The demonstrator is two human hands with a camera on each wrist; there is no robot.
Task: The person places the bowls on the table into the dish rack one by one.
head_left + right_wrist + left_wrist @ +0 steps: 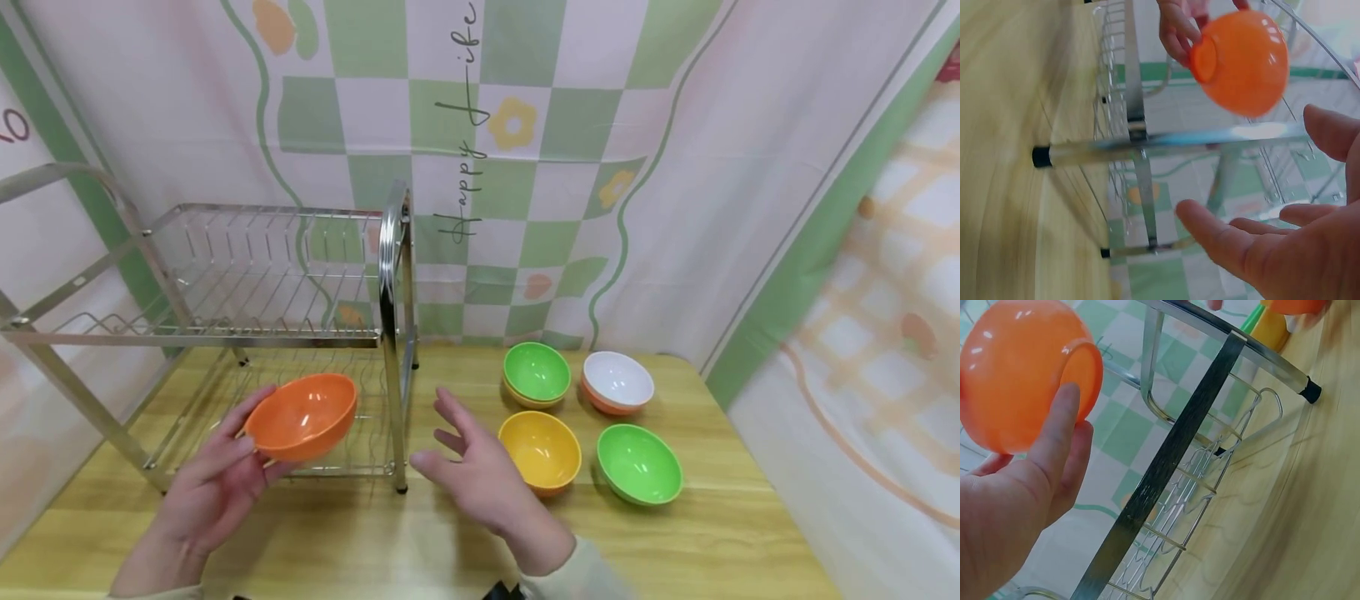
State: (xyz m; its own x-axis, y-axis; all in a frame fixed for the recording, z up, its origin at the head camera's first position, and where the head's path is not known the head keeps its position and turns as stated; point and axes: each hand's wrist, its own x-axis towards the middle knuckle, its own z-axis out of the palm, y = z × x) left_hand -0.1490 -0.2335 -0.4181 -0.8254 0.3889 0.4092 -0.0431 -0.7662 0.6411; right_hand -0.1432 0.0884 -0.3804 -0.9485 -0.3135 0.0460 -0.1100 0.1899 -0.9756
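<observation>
Left hand, fingers under orange bowl

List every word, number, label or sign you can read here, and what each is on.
"Happy Life": dark script running sideways up the green-and-white checked fabric backdrop.
Reddish character on the white fabric at the head view's left edge: cut off, not surely readable.
Left wrist view: dark marks beside the glossy orange round bowl, too blurred to read.
The bowl shows no lettering.

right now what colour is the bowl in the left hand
Orange, inside and out; the bowl in the left hand shows best in the head view.
</observation>
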